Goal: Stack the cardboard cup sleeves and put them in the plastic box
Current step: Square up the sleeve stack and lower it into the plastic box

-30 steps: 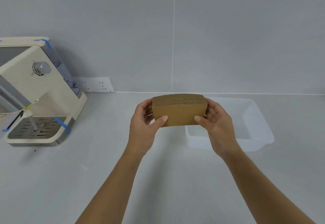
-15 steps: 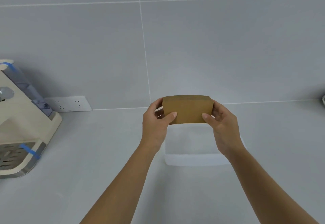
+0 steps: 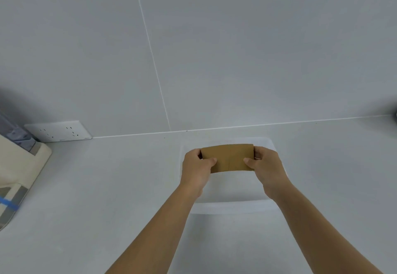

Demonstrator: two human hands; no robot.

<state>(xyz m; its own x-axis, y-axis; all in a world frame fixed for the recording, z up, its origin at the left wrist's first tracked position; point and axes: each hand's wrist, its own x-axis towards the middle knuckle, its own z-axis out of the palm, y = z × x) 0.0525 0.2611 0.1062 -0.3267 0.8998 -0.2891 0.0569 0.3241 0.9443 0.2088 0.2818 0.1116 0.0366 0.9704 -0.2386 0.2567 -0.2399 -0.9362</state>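
- Since half a second ago: stack and both hands have come forward and down, now over the box's interior rather than above its far rim; the head has swung right, and the coffee machine point(image 3: 19, 166) is cut off at the left edge.
- Head view, grip: left hand point(image 3: 196, 171) and right hand point(image 3: 267, 169) each clamp one end of the stack of cardboard cup sleeves point(image 3: 228, 157), thumbs on the near face, fingers point(image 3: 258, 155) wrapped behind. Both hands closed on it.
- Head view, key relation: the stack's long axis runs left to right between the hands, roughly parallel to the near wall of the plastic box point(image 3: 236, 206). It sits above the box's far half; whether it touches the floor yet, I can't tell.
- Head view, container: the box looks empty, though its translucent walls blur against the worktop point(image 3: 107, 187).
- Both hands equally near; judged next: lower and release.
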